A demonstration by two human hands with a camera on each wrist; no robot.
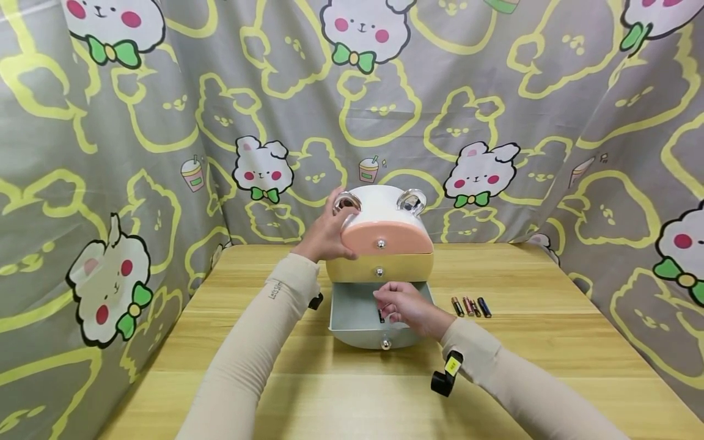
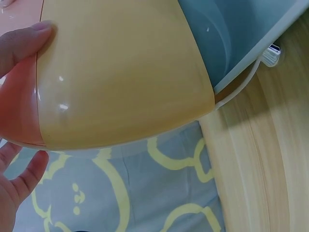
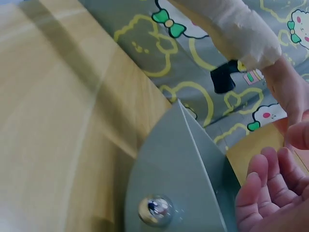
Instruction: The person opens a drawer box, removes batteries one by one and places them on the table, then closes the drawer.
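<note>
A small drawer cabinet (image 1: pixel 385 205) with a white top, silver ears and round knobs stands on the table. Its grey-green bottom drawer (image 1: pixel 346 311) is pulled out; the peach drawer (image 1: pixel 407 238) and yellow drawer (image 1: pixel 352 269) are closed. At the upper left side, my left hand (image 1: pixel 330 235) holds the cabinet by the ear, the thumb (image 2: pixel 34 38) lying across the peach-yellow seam. My right hand (image 1: pixel 409 308) hovers over the open drawer with loosely bent fingers (image 3: pixel 270 179) and nothing visible in them. Just beneath, a dark battery (image 1: pixel 381 316) is partly hidden by this hand.
Several batteries (image 1: pixel 471 307) lie side by side on the wooden table (image 1: pixel 550 342), right of the cabinet. A patterned curtain (image 1: pixel 308 122) surrounds the table at the back and sides. A black wrist camera (image 1: pixel 442 382) hangs beneath the right cuff.
</note>
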